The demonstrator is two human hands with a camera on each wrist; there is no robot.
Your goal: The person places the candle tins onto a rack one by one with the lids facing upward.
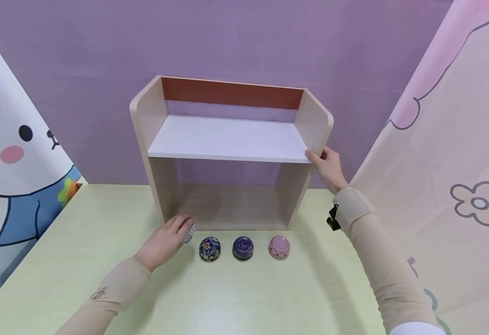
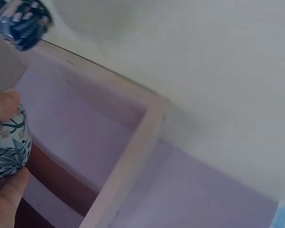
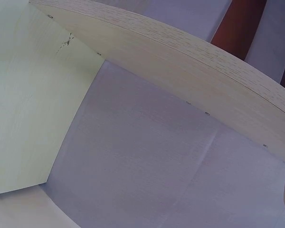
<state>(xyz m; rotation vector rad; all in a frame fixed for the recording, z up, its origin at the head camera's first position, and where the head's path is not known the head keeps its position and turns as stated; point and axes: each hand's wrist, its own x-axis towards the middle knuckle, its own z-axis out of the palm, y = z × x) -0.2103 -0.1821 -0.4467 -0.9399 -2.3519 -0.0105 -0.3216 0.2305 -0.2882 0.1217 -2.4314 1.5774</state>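
My left hand (image 1: 162,242) pinches a small round tin with a white floral pattern (image 2: 9,142), thumb on one side and fingers on the other. In the head view this tin shows only partly past the fingers, at the front left corner of a two-level wooden shelf (image 1: 232,139). My right hand (image 1: 330,168) grips the shelf's right side panel, thumb at the front near the white board, the other fingers mostly hidden behind. A dark blue floral tin (image 1: 209,249), a purple tin (image 1: 242,248) and a pink tin (image 1: 279,247) stand in a row before the shelf.
The shelf stands on a pale yellow-green table (image 1: 227,298), against a purple backdrop (image 1: 244,37). A reddish-brown rail (image 1: 232,93) spans its upper back. Printed curtains flank the table, one with a cartoon figure (image 1: 23,153), the other with a flower outline (image 1: 480,203).
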